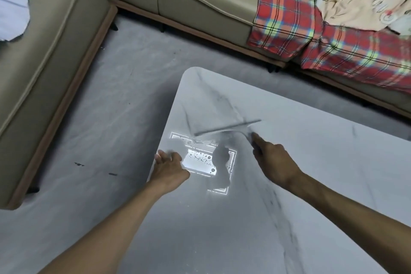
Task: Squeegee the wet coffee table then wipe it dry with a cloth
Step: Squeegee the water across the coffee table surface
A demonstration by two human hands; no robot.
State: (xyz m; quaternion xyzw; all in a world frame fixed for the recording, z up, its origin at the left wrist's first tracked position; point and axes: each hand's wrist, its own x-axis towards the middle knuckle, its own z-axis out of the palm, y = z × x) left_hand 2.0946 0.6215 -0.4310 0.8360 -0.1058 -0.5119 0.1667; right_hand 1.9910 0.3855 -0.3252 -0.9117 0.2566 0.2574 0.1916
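right grip (275, 162) curled round squeegee (226, 128) handle, forefinger extended, blade on bench (322, 173) | left grip (169, 165) flat at bench edge

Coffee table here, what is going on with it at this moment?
A person is squeegeeing the white marble-pattern coffee table. The right hand grips the squeegee by its handle, the blade lying on the top near the far corner. The left hand rests open at the table's edge. The bright reflection between the hands shows water droplets, so that part is wet. Neither hand holds a cloth; wiping dry has not begun.
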